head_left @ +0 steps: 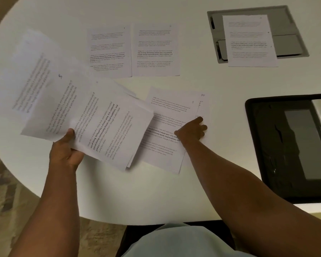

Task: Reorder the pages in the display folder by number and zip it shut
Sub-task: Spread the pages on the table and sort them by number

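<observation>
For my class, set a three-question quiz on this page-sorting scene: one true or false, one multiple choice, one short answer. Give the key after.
1. True or false: the left hand grips a fanned bunch of pages.
2. The right hand rests on: A) the black folder B) pages lying on the table C) the grey tray
3. What handwritten number shows on the page corner just beyond the right hand?

Key: 1 true; 2 B; 3 ten.

Left hand (67, 153) gripping fanned pages (85, 115), right hand (191, 131) pressing sheets (167, 136) — black folder (263, 145) right
</observation>
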{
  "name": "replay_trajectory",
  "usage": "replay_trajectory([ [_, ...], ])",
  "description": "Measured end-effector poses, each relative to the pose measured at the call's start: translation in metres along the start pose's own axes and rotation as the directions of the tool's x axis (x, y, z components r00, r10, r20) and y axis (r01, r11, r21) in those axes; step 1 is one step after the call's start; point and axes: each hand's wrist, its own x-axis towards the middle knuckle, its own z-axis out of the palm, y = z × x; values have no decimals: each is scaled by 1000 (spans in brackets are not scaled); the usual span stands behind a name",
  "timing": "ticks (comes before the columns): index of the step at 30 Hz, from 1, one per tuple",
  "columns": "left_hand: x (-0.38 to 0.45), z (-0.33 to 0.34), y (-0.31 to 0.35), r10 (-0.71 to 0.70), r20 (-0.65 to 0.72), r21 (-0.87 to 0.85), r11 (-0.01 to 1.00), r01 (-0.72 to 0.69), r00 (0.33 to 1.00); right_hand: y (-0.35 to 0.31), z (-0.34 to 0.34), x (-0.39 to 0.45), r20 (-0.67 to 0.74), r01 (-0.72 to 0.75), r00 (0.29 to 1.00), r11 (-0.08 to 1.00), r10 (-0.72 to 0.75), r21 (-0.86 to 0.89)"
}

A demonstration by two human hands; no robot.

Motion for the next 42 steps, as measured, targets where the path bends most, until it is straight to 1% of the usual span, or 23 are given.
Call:
replay_trajectory([
  [2,1,5,-6,-41,6,11,999,41,999,3,1,-1,10,26,1000,998,-26,63],
  [7,4,8,-23,-129,-39,121,984,133,991,15,6,3,6,141,990,987,-142,76],
  [8,3,10,-26,-148,-32,145,978,151,989,19,6,6,18,194,981,981,-194,26],
  [10,0,13,-32,-170,-1,206,964,166,985,26,3,8,76,311,950,933,-302,-181],
  [11,-2,14,-35,-187,27,237,956,175,982,30,3,10,73,347,938,906,-339,-242],
  [12,-5,14,-39,-213,56,259,947,192,975,33,2,10,53,379,924,894,-378,-238],
  [13,-8,15,-43,-243,79,279,936,213,967,34,-2,6,31,391,920,909,-391,-141],
  [14,-11,14,-47,-272,96,295,926,234,957,32,-8,0,26,386,922,923,-386,18],
  [15,-12,14,-50,-295,108,308,918,251,949,30,-15,-6,47,361,924,908,-378,215],
  [16,-14,14,-54,-308,110,317,912,260,945,26,-24,-13,132,310,913,864,-387,396],
  [17,-15,14,-58,-316,104,328,906,267,943,22,-32,-20,262,236,870,818,-418,524],
  [18,-16,14,-61,-326,105,341,899,274,940,20,-40,-26,390,157,800,787,-456,596],
  [19,-17,15,-63,-334,107,357,892,278,936,20,-45,-30,469,109,742,777,-478,620],
  [20,-19,17,-65,-347,116,381,881,281,931,21,-47,-33,506,85,706,768,-496,635],
  [21,-19,18,-67,-362,126,408,868,284,924,24,-47,-33,509,89,695,763,-508,640],
  [23,-20,21,-70,-382,145,444,850,285,913,28,-42,-30,446,127,744,761,-498,636],
  [25,-18,23,-74,-363,141,452,851,266,921,30,-41,-25,408,107,797,769,-445,630],
  [28,-14,22,-79,-330,107,455,855,249,938,30,-47,-25,414,72,815,779,-406,623],
  [32,-15,21,-82,-314,61,462,850,252,947,35,-48,-17,401,9,844,756,-357,654],
  [34,-15,17,-84,-314,32,462,846,265,949,40,-48,-8,388,-15,872,776,-298,631],
  [38,-14,6,-84,-309,-47,462,836,295,950,50,-48,4,377,-52,899,799,-224,599],
  [40,-15,3,-83,-302,-72,472,829,300,950,56,-45,11,315,7,926,844,-208,537],
  [42,-17,3,-82,-295,-71,469,833,293,953,60,-43,15,206,144,949,910,-238,388],
])
